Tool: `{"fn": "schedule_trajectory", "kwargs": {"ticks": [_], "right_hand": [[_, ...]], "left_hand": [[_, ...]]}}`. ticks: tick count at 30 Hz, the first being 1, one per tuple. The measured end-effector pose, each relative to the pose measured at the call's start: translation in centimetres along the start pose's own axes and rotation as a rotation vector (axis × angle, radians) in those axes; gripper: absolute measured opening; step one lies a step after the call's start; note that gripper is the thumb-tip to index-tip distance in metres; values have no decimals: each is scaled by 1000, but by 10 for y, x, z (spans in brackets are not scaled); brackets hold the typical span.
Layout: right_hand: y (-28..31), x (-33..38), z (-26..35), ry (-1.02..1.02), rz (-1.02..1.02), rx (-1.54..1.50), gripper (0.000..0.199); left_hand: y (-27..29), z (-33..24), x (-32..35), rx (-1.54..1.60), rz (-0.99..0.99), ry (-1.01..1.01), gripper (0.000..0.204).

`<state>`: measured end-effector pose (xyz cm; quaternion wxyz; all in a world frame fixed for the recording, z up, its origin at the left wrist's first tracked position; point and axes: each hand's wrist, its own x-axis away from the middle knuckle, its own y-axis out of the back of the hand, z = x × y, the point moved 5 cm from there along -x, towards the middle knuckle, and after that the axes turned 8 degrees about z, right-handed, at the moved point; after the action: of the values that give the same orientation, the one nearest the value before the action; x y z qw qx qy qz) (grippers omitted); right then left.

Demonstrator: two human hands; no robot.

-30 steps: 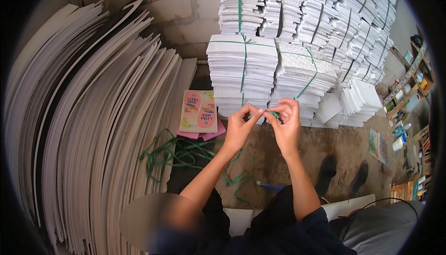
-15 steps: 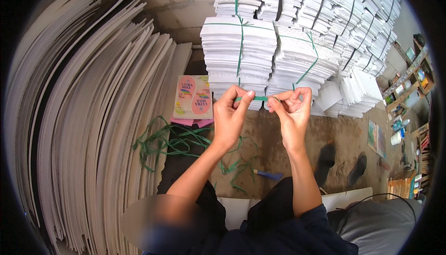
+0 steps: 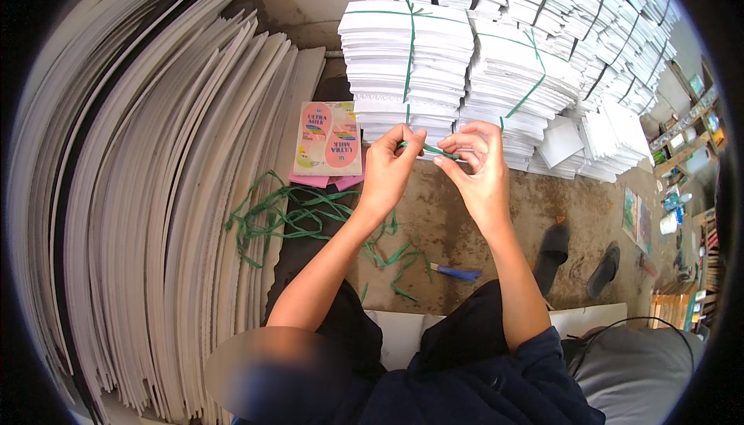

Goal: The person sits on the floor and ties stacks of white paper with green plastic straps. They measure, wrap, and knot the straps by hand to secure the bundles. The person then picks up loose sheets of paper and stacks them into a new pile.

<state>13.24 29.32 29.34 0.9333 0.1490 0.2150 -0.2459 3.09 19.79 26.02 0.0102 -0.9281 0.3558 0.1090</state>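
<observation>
Centrally, a green strip runs from the left hand, pinched on it, to the right hand, whose hold I cannot tell. Beyond stand tied white stacks; a green tangle lies lower left.

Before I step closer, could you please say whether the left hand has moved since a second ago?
Yes: the left hand has shifted left against the green-tied stack of white sheets.
</observation>
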Motion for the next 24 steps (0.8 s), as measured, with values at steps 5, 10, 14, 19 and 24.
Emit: {"fn": "schedule_trajectory", "kwargs": {"ticks": [5,10,14,19,24], "right_hand": [[7,1,-7,-121,-39,-7,36],[7,3,11,-78,3,294,28],[1,4,19,-81,66,327,27],[-1,5,15,-2,130,469,27],[32,3,-30,-190,-51,396,23]], "left_hand": [[-2,-5,2,87,66,37,33],[-3,-17,8,318,19,36,30],[2,-24,12,331,-19,46,29],[2,-14,10,305,19,45,27],[10,13,2,-63,466,172,31]]}}
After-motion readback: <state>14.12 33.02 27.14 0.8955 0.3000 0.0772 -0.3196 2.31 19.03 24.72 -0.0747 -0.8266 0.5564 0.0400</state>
